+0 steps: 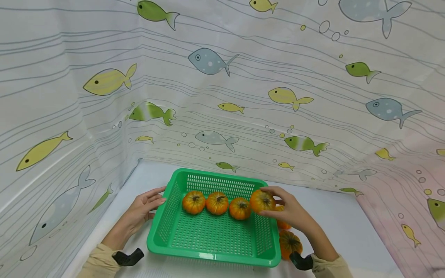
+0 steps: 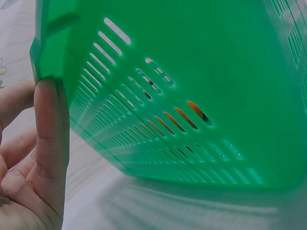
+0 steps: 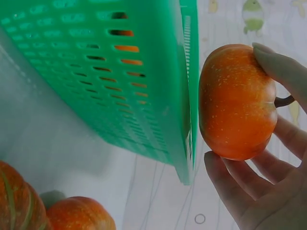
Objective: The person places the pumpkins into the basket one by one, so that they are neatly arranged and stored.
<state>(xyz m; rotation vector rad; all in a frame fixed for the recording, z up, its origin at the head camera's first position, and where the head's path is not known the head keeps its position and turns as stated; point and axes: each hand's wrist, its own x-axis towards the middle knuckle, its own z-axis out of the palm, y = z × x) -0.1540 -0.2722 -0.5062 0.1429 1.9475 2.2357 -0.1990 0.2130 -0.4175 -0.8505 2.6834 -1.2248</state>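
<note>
A green plastic basket with slotted walls sits on the white table. Three small orange pumpkins lie in a row inside it: a left pumpkin, a middle pumpkin and a right pumpkin. My right hand holds another small pumpkin between thumb and fingers, above the basket's right rim in the head view. Its brown stem faces the palm in the right wrist view. At the basket's left rim, my left hand grips the edge with its fingertips and thumb.
Outside the basket's right wall, more pumpkins rest on the table, partly hidden by my right hand and wrist. A white curtain printed with fish surrounds the table at the back and both sides.
</note>
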